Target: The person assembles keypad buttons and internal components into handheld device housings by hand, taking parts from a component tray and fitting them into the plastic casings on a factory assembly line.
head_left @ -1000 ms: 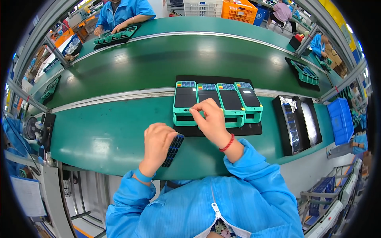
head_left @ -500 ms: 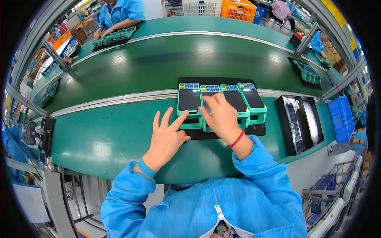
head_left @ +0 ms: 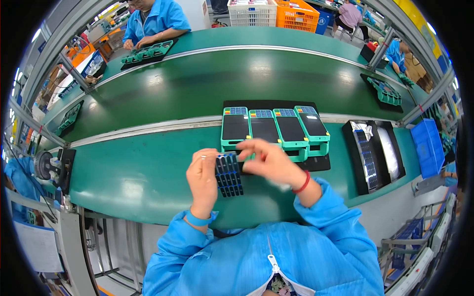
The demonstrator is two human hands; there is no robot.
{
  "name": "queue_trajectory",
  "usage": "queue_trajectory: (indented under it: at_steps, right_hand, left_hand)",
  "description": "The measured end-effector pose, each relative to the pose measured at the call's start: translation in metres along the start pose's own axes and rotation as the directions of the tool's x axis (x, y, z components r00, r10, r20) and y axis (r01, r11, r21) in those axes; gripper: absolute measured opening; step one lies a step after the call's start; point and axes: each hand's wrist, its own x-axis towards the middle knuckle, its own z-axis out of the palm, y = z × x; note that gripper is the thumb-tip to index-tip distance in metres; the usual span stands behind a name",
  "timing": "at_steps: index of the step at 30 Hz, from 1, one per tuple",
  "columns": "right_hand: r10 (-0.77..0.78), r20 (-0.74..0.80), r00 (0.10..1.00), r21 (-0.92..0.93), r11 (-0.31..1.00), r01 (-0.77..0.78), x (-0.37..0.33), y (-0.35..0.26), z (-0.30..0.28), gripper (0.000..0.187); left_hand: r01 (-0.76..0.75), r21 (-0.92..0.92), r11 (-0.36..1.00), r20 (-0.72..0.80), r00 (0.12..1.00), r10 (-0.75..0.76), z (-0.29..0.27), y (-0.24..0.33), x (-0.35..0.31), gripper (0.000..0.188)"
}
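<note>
My left hand [head_left: 201,178] pinches a sheet of small dark stickers with blue edges [head_left: 228,176] by its upper left side, holding it above the green bench. Close to the sheet's upper right corner is my right hand [head_left: 269,162], its fingers bent as in a pinch and partly blurred. Whatever is between those fingertips is too small to make out. Just beyond both hands, several green-framed handheld card terminals [head_left: 265,129] stand in a row on a black mat [head_left: 269,104]. They have dark screens and coloured keypads.
At the right, a black box [head_left: 362,157] holds more sticker sheets, with a blue bin [head_left: 426,147] beside it. A green conveyor belt [head_left: 197,74] runs behind a metal rail. Across it a co-worker [head_left: 155,24] handles green frames. A small fan [head_left: 45,165] stands at the left edge.
My left hand has gone from spread fingers by the leftmost terminal to gripping the raised sticker sheet. My right hand has come down from over the terminals to beside the sheet.
</note>
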Motion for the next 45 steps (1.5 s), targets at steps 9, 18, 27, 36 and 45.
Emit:
queue_trajectory:
  at_steps: [9, 18, 27, 36, 45]
  right_hand:
    - [-0.047, -0.047, 0.998, 0.035, 0.998, 0.049, -0.062, 0.010, -0.028, 0.013]
    - [-0.063, -0.067, 0.996, -0.098, 0.994, 0.056, -0.082, 0.026, -0.035, 0.020]
    - [-0.046, -0.236, 0.971, -0.194, 0.981, -0.001, -0.084, -0.001, -0.067, 0.024]
    - [-0.394, -0.360, 0.846, -0.535, 0.830, 0.159, -0.065, -0.009, -0.056, 0.010]
    - [-0.499, -0.468, 0.729, -0.711, 0.703, 0.024, -0.029, 0.042, -0.033, 0.007]
  left_hand:
    - [0.050, -0.129, 0.990, 0.468, 0.884, 0.016, 0.038, 0.006, -0.023, 0.026]
    - [0.468, -0.218, 0.857, 0.434, 0.832, -0.344, 0.065, 0.015, -0.044, 0.024]
    - [0.286, 0.134, 0.949, 0.425, 0.849, -0.315, 0.064, 0.012, -0.038, 0.013]
    - [0.157, 0.330, 0.931, 0.259, 0.933, -0.249, 0.047, 0.004, -0.018, 0.017]
    - [-0.630, 0.542, 0.556, 0.641, 0.738, 0.212, 0.050, 0.016, -0.021, 0.013]
